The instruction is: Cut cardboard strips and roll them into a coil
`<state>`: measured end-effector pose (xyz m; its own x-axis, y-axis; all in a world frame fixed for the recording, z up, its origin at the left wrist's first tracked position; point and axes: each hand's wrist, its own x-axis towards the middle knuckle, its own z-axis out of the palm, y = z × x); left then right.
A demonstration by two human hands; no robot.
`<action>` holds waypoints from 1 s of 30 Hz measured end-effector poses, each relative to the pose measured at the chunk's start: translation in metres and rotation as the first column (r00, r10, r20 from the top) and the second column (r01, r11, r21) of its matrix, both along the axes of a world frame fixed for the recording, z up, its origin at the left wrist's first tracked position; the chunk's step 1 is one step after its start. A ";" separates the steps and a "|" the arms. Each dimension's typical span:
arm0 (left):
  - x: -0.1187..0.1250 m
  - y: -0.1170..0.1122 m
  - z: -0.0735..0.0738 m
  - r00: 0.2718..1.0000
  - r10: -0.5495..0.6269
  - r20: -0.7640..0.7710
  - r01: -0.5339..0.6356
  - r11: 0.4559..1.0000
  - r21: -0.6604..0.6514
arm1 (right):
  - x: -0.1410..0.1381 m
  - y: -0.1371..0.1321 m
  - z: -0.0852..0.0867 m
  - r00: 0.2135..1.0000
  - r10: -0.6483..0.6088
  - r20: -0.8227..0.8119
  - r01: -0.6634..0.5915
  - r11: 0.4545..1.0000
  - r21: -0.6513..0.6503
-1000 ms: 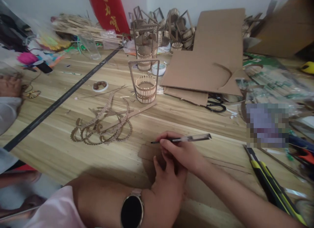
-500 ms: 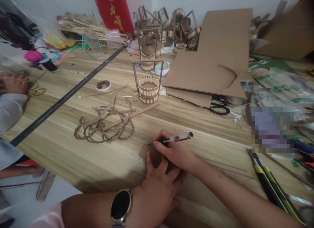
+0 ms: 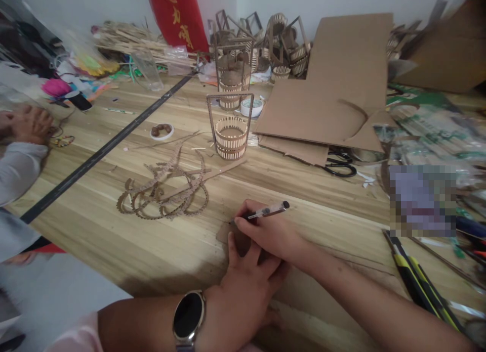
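The right hand pinches a slim clear-and-black plastic pen, its tip by the far edge of a small brown cardboard piece on the pale striped wooden bench. The left hand, with a round black-faced watch at its wrist, is spread over that piece, covering much of it. Compared with a second ago, the pen leans less far to the right while its tip remains near that edge, which suggests it is being worked there (any mark is too faint to make out). Farther left lie tangled brown corrugated strips; beyond them stands a small pale-slatted bucket with a tall brown handle. To the right are yellow-and-black utility knives and, farther off, a large brown cardboard sheet. At the far left, a red sheet carries gold Chinese characters, one apparently 力; green print on the clear plastic bags at right is too blurred to read.
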<state>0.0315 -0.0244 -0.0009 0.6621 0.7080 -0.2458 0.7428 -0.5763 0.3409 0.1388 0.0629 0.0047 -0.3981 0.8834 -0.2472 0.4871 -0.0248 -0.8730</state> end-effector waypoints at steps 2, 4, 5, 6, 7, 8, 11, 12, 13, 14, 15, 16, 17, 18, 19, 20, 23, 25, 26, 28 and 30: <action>0.001 0.001 -0.001 1.000 0.000 -0.012 0.000 1.000 -0.005 | 0.003 0.000 0.002 1.000 0.010 0.013 -0.011 1.000 0.006; 0.003 0.003 0.000 0.999 -0.006 -0.036 0.005 1.000 -0.022 | 0.007 0.000 0.002 0.999 0.015 0.039 -0.016 1.000 0.014; 0.003 0.004 0.000 0.999 -0.010 -0.047 0.009 1.000 -0.029 | 0.011 -0.001 0.002 0.998 0.018 0.052 -0.019 1.000 0.012; 0.003 0.005 0.001 0.998 -0.017 -0.056 0.015 0.999 -0.035 | 0.014 -0.001 0.002 0.998 0.020 0.061 -0.021 1.000 0.007; 0.004 0.005 0.001 0.998 -0.022 -0.064 0.020 0.999 -0.038 | 0.018 -0.002 0.002 0.998 0.021 0.066 -0.021 1.000 0.000; 0.004 0.006 0.002 0.997 -0.028 -0.070 0.025 0.999 -0.039 | 0.023 -0.003 0.001 0.997 0.020 0.069 -0.020 1.000 -0.004; 0.004 0.006 0.002 0.996 -0.041 -0.085 0.038 0.998 -0.047 | 0.040 -0.006 -0.001 0.999 0.005 0.049 -0.004 1.000 -0.024; 0.004 0.005 0.002 0.995 -0.040 -0.088 0.036 0.998 -0.049 | 0.047 -0.008 -0.002 0.999 0.000 0.036 0.001 0.999 -0.038; 0.004 0.005 0.002 0.995 -0.040 -0.093 0.035 0.998 -0.055 | 0.054 -0.009 -0.001 1.000 -0.002 0.024 0.003 0.999 -0.046; 0.004 0.006 0.003 0.994 -0.039 -0.102 0.032 0.997 -0.066 | 0.061 -0.011 -0.001 1.000 -0.002 0.018 0.003 0.999 -0.042; 0.004 0.006 0.004 0.993 -0.040 -0.115 0.031 0.996 -0.079 | 0.068 -0.013 0.000 1.000 -0.004 0.021 0.004 1.000 -0.025; 0.004 0.006 0.005 0.991 -0.044 -0.130 0.031 0.995 -0.094 | 0.076 -0.015 0.002 0.999 -0.006 0.033 0.006 1.000 -0.001; 0.005 0.007 0.006 0.988 -0.048 -0.144 0.033 0.994 -0.106 | 0.084 -0.018 0.003 0.999 -0.012 0.049 0.011 1.000 0.024; 0.005 0.008 0.007 0.986 -0.053 -0.156 0.035 0.993 -0.114 | 0.092 -0.020 0.005 0.998 -0.024 0.064 0.021 0.999 0.039; 0.006 0.008 0.008 0.985 -0.056 -0.164 0.037 0.992 -0.119 | 0.100 -0.023 0.006 0.996 -0.038 0.078 0.035 0.998 0.042; 0.006 0.009 0.009 0.984 -0.058 -0.170 0.037 0.992 -0.120 | 0.109 -0.026 0.008 0.994 -0.051 0.093 0.048 0.998 0.039; 0.007 0.009 0.009 0.983 -0.054 -0.178 0.033 0.992 -0.119 | 0.132 -0.036 0.011 0.986 -0.096 0.134 0.091 0.995 0.042; 0.007 0.008 0.006 0.982 -0.048 -0.181 0.028 0.993 -0.114 | 0.145 -0.043 0.013 0.979 -0.117 0.164 0.110 0.992 0.054; 0.007 0.008 0.005 0.981 -0.047 -0.186 0.027 0.993 -0.114 | 0.151 -0.046 0.014 0.976 -0.129 0.177 0.119 0.990 0.070; 0.007 0.007 0.001 0.978 -0.049 -0.201 0.028 0.994 -0.106 | 0.159 -0.053 0.016 0.967 -0.164 0.192 0.144 0.983 0.116; 0.007 0.006 0.000 0.976 -0.054 -0.210 0.036 0.995 -0.090 | 0.165 -0.059 0.016 0.964 -0.187 0.187 0.154 0.971 0.181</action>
